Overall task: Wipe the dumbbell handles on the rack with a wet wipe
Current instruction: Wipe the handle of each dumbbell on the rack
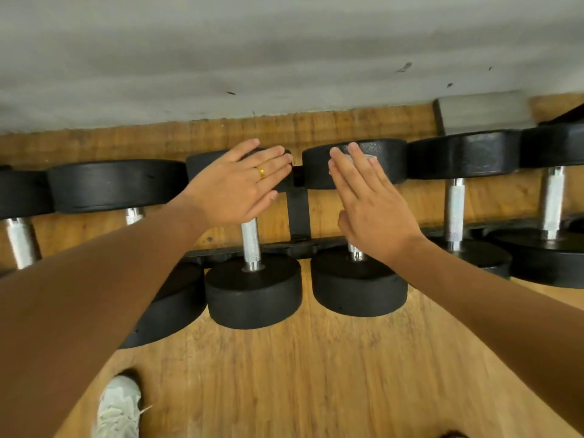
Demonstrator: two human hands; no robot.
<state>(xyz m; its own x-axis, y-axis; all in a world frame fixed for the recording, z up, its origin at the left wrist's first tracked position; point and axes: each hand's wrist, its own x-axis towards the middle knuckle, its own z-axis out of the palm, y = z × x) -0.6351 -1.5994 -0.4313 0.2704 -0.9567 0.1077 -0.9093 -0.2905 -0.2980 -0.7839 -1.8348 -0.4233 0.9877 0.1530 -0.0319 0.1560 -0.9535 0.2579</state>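
Two bare hands in this one head view, both up at the far end of the dumbbells. The left hand (240,188) is flat, fingers straight and close together, laid over the far black round rubber head (202,165) of one dumbbell, holding nothing, with a thin gold ring (261,172) on one finger. That dumbbell's knurled silver metal handle (251,245) pokes out just below the palm, untouched. The right hand (371,203) is flat too, pressed on the neighbouring dumbbell's far head (390,162), and a scrap of whitish wet wipe (370,157) peeks out under the fingertips, up on the head, well apart from the handle. That second handle is mostly hidden by the wrist, only its bottom stub (355,255) shows. Both dumbbells sit on a black metal rack (298,210) whose upright runs between the hands, with more dumbbells either side. Tan wood plank floor (316,358), grey wall (284,58), one white sneaker (118,406) bottom left.
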